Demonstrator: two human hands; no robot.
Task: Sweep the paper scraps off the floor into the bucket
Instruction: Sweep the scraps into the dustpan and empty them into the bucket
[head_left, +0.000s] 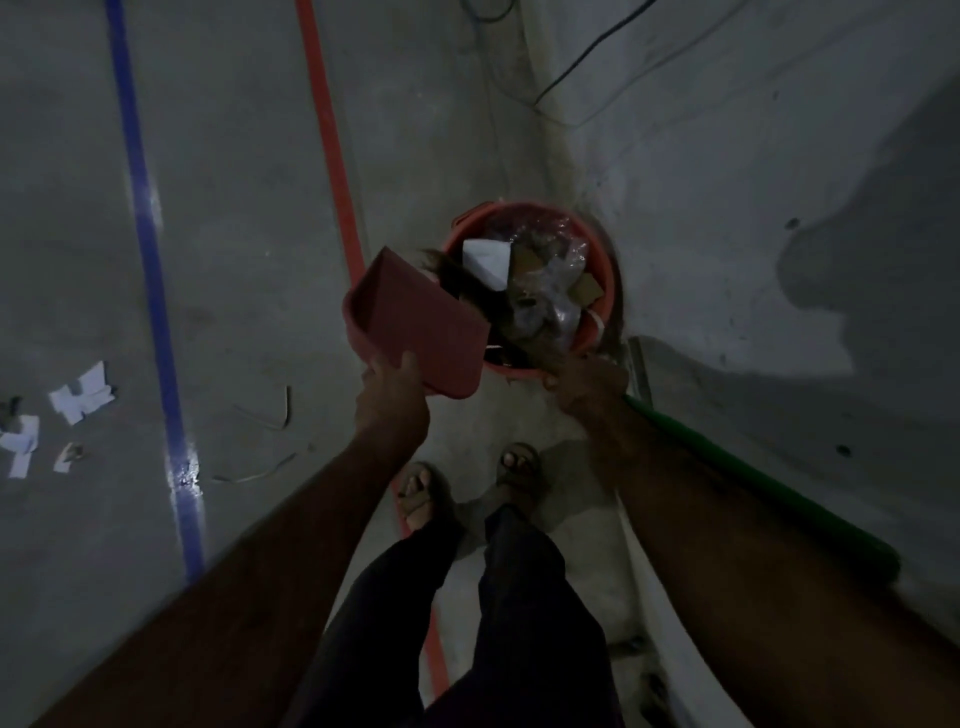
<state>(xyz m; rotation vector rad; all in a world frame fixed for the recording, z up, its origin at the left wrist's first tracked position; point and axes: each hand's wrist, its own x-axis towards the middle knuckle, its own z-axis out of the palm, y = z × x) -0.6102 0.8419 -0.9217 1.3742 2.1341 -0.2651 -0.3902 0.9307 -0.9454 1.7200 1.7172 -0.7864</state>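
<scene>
The orange bucket (608, 260) stands against the wall, already stuffed with clear plastic, cardboard and a white sheet. Everything here is best placed from it.

The left hand (392, 397) grips the near edge of a red dustpan (415, 322), which is tilted with its far lip over the bucket's left rim. The right hand (584, 384) sits at the bucket's near rim, fingers curled round the green broom handle (753, 483); the dark bristles (462, 283) reach across the pan's lip into the bucket.

The step in hand looks like emptying the pan. To do it well, I would keep the lip well inside the rim and not just on it, since the bucket is heaped and light scraps could slide off the pile and land back on the floor. Tip steeper, slowly, and use the bristles to drag what clings down the pan and not flick it.

The job is not finished: several white paper scraps (80, 397) lie on the floor far to the bucket's left, beyond the blue floor line (150, 260). At least 1 more pass seems needed.
</scene>
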